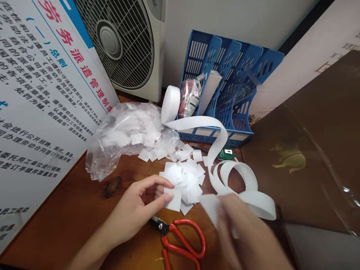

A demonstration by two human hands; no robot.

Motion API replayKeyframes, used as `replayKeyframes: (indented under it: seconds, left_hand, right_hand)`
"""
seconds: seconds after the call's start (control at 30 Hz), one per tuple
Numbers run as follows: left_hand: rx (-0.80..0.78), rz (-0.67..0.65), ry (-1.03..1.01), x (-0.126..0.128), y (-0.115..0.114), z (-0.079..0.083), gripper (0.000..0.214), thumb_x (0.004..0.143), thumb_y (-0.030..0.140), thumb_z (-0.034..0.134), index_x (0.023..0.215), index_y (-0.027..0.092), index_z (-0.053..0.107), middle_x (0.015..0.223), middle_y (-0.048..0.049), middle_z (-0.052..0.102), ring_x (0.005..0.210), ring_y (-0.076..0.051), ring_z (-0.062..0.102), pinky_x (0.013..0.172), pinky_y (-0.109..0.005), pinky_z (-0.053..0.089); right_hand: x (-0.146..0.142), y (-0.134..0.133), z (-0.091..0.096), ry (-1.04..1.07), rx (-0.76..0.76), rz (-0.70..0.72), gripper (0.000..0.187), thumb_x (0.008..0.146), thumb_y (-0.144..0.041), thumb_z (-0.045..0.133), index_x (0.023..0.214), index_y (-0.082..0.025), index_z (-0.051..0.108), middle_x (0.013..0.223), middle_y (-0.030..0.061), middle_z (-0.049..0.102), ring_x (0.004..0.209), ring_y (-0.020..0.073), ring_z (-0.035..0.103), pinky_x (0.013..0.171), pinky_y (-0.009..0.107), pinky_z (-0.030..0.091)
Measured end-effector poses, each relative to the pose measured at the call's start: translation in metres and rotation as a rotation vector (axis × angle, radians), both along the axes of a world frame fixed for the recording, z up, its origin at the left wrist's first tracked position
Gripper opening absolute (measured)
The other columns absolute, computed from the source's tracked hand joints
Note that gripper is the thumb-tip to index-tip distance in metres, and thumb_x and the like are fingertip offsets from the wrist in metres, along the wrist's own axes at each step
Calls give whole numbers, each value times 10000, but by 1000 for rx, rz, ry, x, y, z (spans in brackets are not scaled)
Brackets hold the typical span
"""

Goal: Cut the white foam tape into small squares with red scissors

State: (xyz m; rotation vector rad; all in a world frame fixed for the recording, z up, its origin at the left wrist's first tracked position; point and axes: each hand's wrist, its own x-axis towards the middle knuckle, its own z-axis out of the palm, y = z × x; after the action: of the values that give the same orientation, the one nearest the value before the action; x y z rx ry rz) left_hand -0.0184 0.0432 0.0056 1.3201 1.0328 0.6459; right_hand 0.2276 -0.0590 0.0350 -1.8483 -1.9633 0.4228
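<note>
Between thumb and forefinger, my left hand [146, 198] pinches a small white paper square [173, 200] above the front of a loose pile of white squares [185, 176]. My right hand [236, 221], smeared by motion, grips a white strip end [209, 204] to the right of the pile. A long white strip [216, 142] runs from a roll [171, 103] and curls in loops [253, 180] beside my right hand. Red-handled scissors [182, 236] lie on the wooden table between my hands, their blades partly hidden under my left hand.
A clear plastic bag [135, 129] full of white squares stands behind my left hand. A blue file rack [230, 86] holds a red-and-white packet [190, 97]. There is a green tape measure [226, 153], a box fan [123, 41] and a printed board [42, 112] at left.
</note>
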Motion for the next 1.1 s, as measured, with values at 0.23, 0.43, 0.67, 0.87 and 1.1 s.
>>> replayKeyframes:
  seconds: [0.23,0.43,0.67,0.87,1.1]
  left_hand:
    - [60,-116,94,-8,-7,3,126,859,308,788,790,204,771,1002,-65,718,803,-178,643,716,-257,510]
    - [-97,-118,4,2,-9,-2,142,863,298,772,796,178,737,1219,-103,697,904,-206,698,775,-283,554]
    - [-111,-55,32,10,-15,-4,178,909,356,741,902,179,725,805,-34,733,747,-175,661,686,-251,515]
    - [-113,-87,22,9,-14,-3,220,858,314,797,1053,213,794,786,-16,751,684,-154,642,644,-227,505]
    - [-160,35,5,7,-18,-14,225,816,379,834,857,159,816,676,-25,728,572,-121,593,547,-190,461]
  right_hand:
    - [-43,46,-14,42,-220,149,235,929,-79,412,869,-220,590,805,9,546,714,192,499,639,341,324]
    - [-42,47,-13,239,-238,305,271,941,-34,376,902,-220,568,841,-11,538,791,181,475,755,346,338]
    - [-42,46,-18,276,-194,297,208,962,-88,383,806,-208,449,801,-16,494,760,165,447,706,348,304]
    - [-40,47,-18,233,-181,314,245,915,-32,437,743,-204,411,755,-32,463,723,145,434,710,335,317]
    - [-46,36,-13,128,127,250,281,880,-146,667,1148,-228,641,1067,18,650,964,225,542,811,388,402]
